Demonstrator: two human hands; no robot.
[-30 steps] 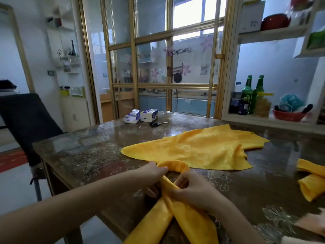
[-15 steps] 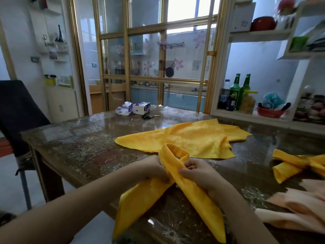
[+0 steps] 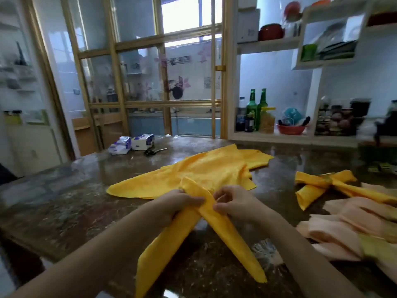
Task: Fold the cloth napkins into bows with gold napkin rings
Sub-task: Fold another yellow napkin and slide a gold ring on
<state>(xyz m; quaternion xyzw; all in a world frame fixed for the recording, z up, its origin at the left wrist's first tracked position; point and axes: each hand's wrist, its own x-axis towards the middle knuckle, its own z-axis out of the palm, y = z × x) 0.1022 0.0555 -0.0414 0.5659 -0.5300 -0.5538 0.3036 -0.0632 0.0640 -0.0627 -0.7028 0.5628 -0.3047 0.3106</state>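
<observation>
Gripping folded napkin [image 3: 225, 233] at its crossing | left hand [image 3: 180, 203] and right hand [image 3: 236, 205] close together, both clamped on it | tails splay over counter [image 3: 86, 201]

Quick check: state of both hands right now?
Left hand: grips the folded yellow cloth napkin at its crossing.
Right hand: pinches the same napkin.
</observation>
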